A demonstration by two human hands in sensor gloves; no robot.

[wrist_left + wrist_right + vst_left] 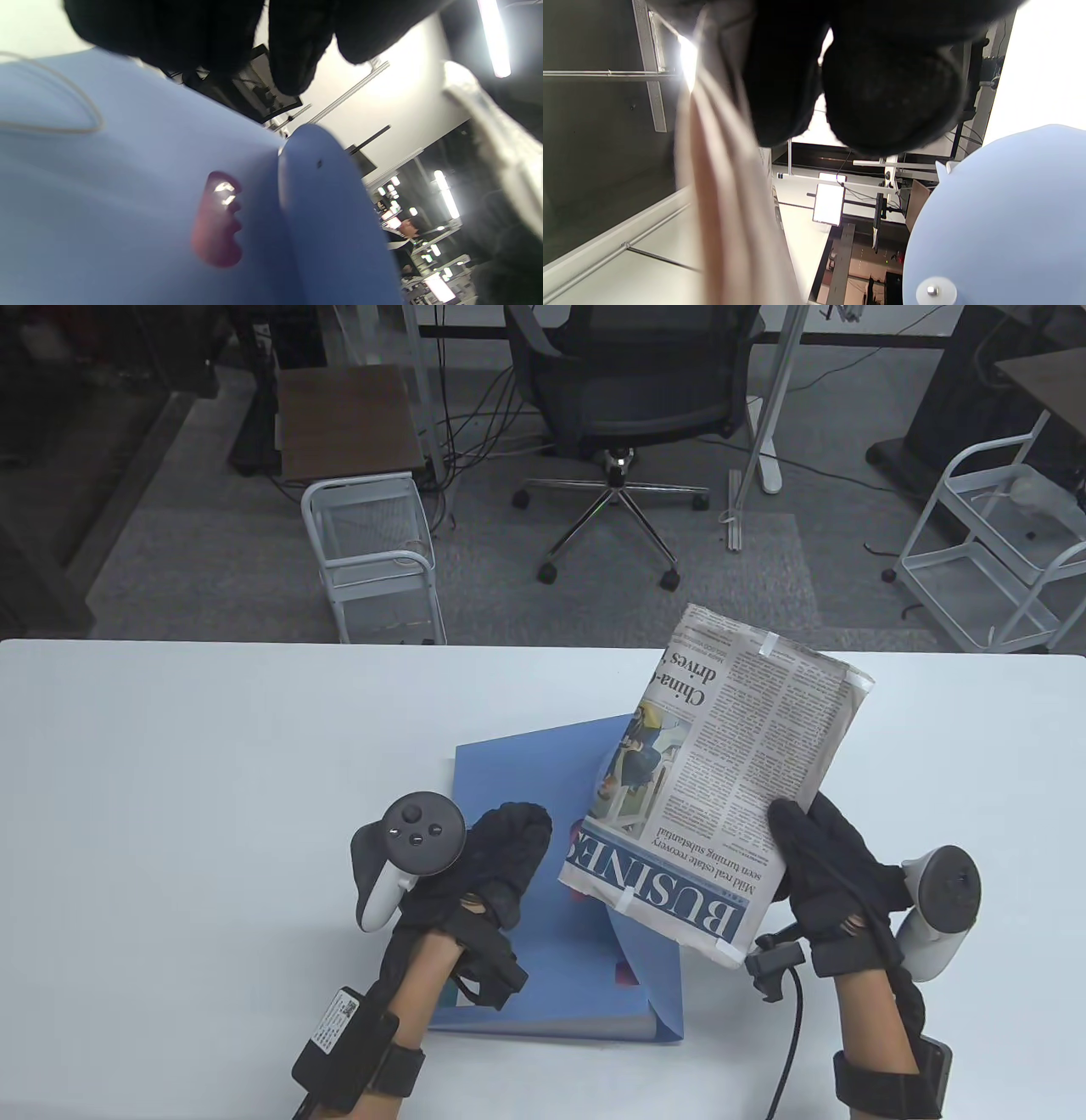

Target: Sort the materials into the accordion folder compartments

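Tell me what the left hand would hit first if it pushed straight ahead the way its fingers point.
Probably the folded newspaper held by the right hand. The left hand rests on the blue accordion folder, fingers aimed up-right; depth is unclear, so it might pass underneath.

The table (170,780) is viewed from above, facing twelve o'clock; the blue folder (543,950) is seen close from below by both tilted wrist views, its flap (335,220) shared at five o'clock (1001,220)
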